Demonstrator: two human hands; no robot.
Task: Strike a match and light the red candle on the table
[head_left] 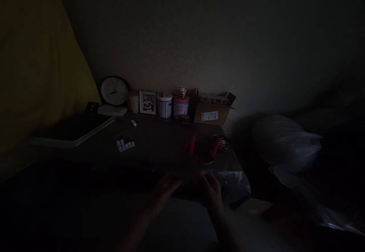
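The picture is very dark. My left hand [168, 185] and my right hand [210, 187] are raised in front of the table's near edge, a short way apart. Fingers on both hands are bent and look pinched together. A dim, flat shape seems to span the gap between them, too dark to name. Just beyond my right hand, two red upright pieces [192, 145], perhaps handles, stand apart on the table with something dark between them. Beside these lies a round dish [224, 143] of small thin shiny pieces.
Along the wall are a round clock [114, 91], a panda picture frame [148, 103], a white tub [164, 105], a pink-lidded tub [181, 106] with a cat figurine [181, 91] and an open cardboard box [209, 114]. A white plastic bag [285, 141] bulges at right.
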